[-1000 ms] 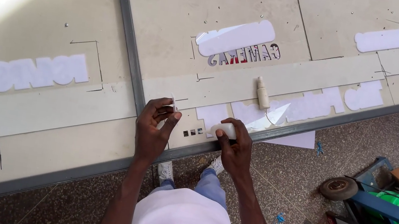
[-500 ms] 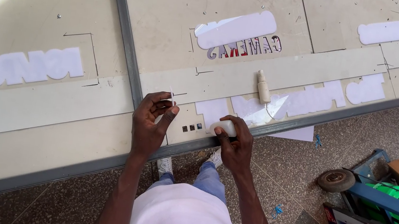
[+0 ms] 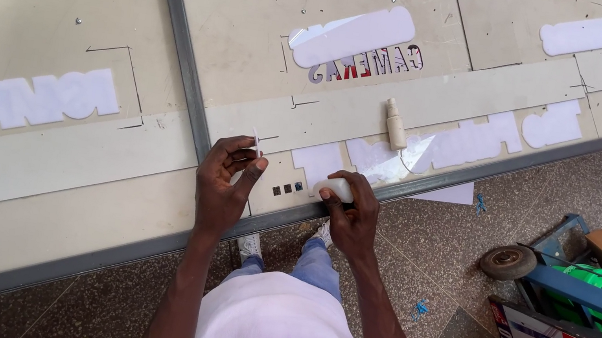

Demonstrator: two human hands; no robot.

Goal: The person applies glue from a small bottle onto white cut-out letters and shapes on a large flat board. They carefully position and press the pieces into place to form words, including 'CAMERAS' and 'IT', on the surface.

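We work at the near edge of a large beige sign panel, framed in grey metal, with white cut-out letter shapes lying across it. Step in hand, as we judge it: fitting a small piece into the face beside the row of small dark square cut-outs. To do it well, we would keep the right hand steady as an anchor, bring the piece down square to the surface, and avoid dragging a wrist across the loose white letter shapes nearby. Left hand: fingers curled close, thumb and forefinger pinched on a thin pale sliver that stands nearly upright just above the panel; the remaining fingers are bent inward, not spread. What the sliver is made of we cannot tell at this resolution, possibly a plastic or film strip. Right hand: fingers folded over a small white rounded block, gripping it against the panel just beside the metal edge rail. A small cream bottle lies on its side further up the panel, well apart from both hands.
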